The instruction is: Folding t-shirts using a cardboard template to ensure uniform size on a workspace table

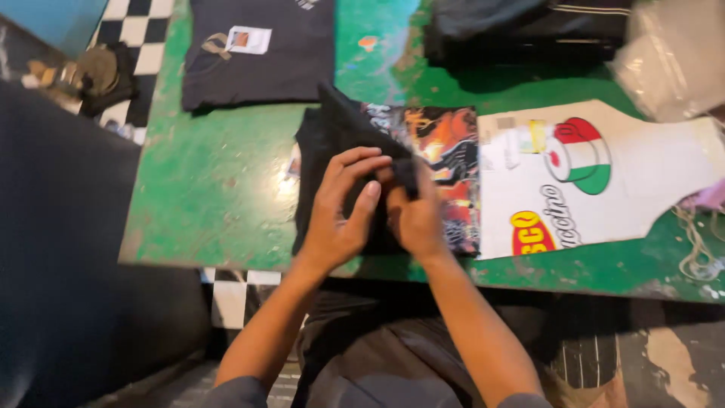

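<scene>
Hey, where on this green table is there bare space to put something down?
Bare green table lies left of the black shirt that the left hand and right hand hold, below the folded black shirt. A narrow strip runs under the white cardboard template. The far right is crowded.

A worn green table (226,204) with scuffed paint carries everything. Near its front edge lies a black shirt with an orange print (445,151), partly folded. Just right of it, touching, lies a white cardboard shape (649,189). At the back edge lie a folded black shirt (264,53) on the left, dark folded clothes (521,30) and a clear plastic bag (672,57) toward the right back corner.
</scene>
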